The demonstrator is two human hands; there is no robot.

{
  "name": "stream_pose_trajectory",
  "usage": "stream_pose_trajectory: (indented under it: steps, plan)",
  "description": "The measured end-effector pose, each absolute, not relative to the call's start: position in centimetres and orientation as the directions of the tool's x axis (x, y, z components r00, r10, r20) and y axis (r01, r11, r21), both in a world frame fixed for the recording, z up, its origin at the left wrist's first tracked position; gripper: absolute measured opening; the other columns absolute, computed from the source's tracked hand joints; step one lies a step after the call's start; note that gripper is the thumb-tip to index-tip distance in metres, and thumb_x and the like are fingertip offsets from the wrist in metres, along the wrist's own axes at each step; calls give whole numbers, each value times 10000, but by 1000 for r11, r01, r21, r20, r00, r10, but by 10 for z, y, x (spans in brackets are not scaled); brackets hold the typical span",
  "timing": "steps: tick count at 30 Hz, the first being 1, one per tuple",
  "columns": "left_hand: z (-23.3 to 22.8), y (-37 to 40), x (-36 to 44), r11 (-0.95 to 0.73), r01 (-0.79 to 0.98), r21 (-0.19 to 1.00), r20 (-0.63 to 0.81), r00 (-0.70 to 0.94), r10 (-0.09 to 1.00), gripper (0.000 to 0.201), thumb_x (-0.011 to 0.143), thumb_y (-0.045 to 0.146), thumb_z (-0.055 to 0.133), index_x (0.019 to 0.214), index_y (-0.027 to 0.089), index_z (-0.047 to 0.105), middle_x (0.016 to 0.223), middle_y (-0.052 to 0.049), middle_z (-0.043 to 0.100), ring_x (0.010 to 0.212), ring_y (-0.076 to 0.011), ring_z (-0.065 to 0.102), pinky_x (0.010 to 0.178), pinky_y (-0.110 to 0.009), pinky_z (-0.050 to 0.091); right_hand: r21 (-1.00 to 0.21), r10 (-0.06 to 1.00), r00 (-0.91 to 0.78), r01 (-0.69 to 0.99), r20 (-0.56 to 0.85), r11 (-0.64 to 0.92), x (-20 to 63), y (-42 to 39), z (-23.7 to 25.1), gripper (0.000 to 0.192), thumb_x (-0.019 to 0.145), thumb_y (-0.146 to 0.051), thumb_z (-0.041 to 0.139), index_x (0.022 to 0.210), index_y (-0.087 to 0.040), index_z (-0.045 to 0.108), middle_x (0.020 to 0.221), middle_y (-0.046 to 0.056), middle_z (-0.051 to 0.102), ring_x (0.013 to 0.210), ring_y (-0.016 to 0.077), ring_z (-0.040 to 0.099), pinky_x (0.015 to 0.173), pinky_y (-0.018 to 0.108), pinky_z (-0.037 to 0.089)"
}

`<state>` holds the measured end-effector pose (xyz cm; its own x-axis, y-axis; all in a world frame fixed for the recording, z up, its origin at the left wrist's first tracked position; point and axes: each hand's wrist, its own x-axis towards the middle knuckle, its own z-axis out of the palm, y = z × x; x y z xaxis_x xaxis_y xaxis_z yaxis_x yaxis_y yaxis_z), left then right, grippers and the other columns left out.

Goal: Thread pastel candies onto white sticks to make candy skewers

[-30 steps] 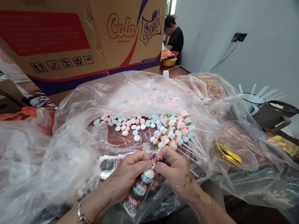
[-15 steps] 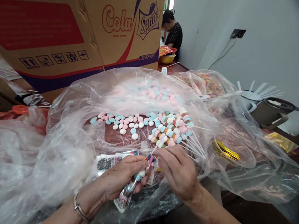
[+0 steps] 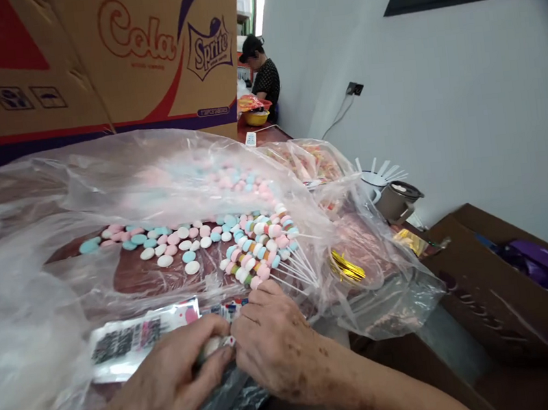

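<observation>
My left hand (image 3: 187,361) is closed around a candy packet (image 3: 213,347), with only a little of its pale printed wrap showing between thumb and forefinger. Pressed against that packet's end is my right hand (image 3: 276,345), fingers curled and pinched; what they grip is hidden. Printed silvery wrappers (image 3: 141,336) lie in a pile beside my left hand. Just beyond my right hand, candy skewers (image 3: 262,239) with white sticks are heaped. Loose pink, blue and white candies (image 3: 192,267) spread across the table. Gold twist ties (image 3: 348,266) lie to the right.
A large clear plastic bag (image 3: 70,174) drapes over the table, with more candies in it. Behind stands a cardboard box (image 3: 143,82). At right are a white mug (image 3: 374,185) with sticks, a grey jug (image 3: 398,202) and an open carton (image 3: 501,311). Another person (image 3: 266,75) works farther back.
My view has swung right, bringing the open carton and a window into sight. My hands have drawn together, and the packet that showed below my left hand is now mostly hidden.
</observation>
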<state>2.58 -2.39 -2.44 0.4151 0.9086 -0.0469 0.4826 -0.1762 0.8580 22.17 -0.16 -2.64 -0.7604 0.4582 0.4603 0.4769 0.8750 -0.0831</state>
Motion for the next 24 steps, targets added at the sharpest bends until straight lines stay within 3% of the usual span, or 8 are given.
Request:
stream_pose_trajectory:
  steps: [3, 5, 8, 10, 13, 16, 20, 24]
  plan:
    - [-33, -25, 26, -517, 532, 670, 240, 504, 830, 219, 929, 219, 506, 789, 231, 674, 726, -43, 698, 653, -200, 615, 635, -278, 419, -194, 540, -756, 505, 371, 841, 223, -3, -22, 264, 959, -211, 460, 710, -197, 547, 696, 11, 635, 675, 171, 502, 743, 346, 401]
    - [-36, -25, 23, -563, 542, 624, 297, 503, 812, 232, 925, 193, 505, 761, 238, 663, 692, -38, 683, 617, -193, 594, 606, -281, 394, -227, 545, -745, 496, 385, 838, 236, -1, -17, 278, 969, -179, 440, 721, -198, 565, 702, 7, 644, 678, 163, 524, 734, 324, 413]
    - [-34, -26, 17, -377, 544, 750, 168, 394, 904, 225, 941, 320, 557, 746, 251, 645, 647, -9, 642, 572, -175, 548, 567, -265, 379, -275, 678, -572, 635, 462, 722, 280, 11, -6, 328, 1000, -151, 368, 819, -200, 637, 806, 40, 685, 760, 170, 581, 729, 293, 431]
    - [-29, -27, 14, -171, 493, 853, 37, 269, 962, 306, 943, 444, 561, 721, 248, 637, 620, 2, 601, 566, -168, 517, 548, -249, 381, -257, 870, -312, 869, 382, 424, 320, 26, 2, 307, 1010, -230, 401, 878, -207, 677, 873, 65, 698, 817, 193, 607, 726, 297, 423]
    - [-23, -27, 14, 37, 322, 946, -115, 227, 967, 424, 909, 574, 564, 673, 230, 639, 602, 0, 579, 561, -164, 502, 535, -237, 405, 0, 998, -54, 999, -45, 54, 369, 49, 5, 298, 989, -262, 449, 868, -224, 719, 874, 78, 702, 831, 210, 632, 691, 293, 391]
    - [-24, -25, 18, 174, 214, 961, -236, 311, 921, 447, 869, 625, 598, 694, 218, 662, 696, -14, 644, 575, -163, 541, 547, -242, 449, 84, 985, 24, 996, -174, -10, 386, 65, -6, 191, 878, -178, 574, 921, -233, 752, 782, 78, 703, 732, 212, 637, 630, 289, 357]
    - [-30, -24, 22, 258, 189, 947, -310, 340, 888, 450, 850, 639, 620, 717, 213, 669, 773, -24, 674, 617, -167, 576, 559, -238, 463, 92, 984, 22, 996, -177, -6, 381, 70, -22, 369, 836, -108, 582, 1146, -260, 713, 935, 101, 733, 800, 234, 655, 632, 295, 334]
    - [-31, -24, 20, 259, 195, 946, -315, 359, 878, 438, 860, 622, 619, 714, 213, 670, 770, -17, 670, 610, -162, 590, 567, -235, 473, 62, 988, 18, 998, -153, -9, 386, 68, -23, 262, 884, -146, 512, 1002, -244, 725, 801, 67, 700, 699, 202, 610, 605, 288, 310]
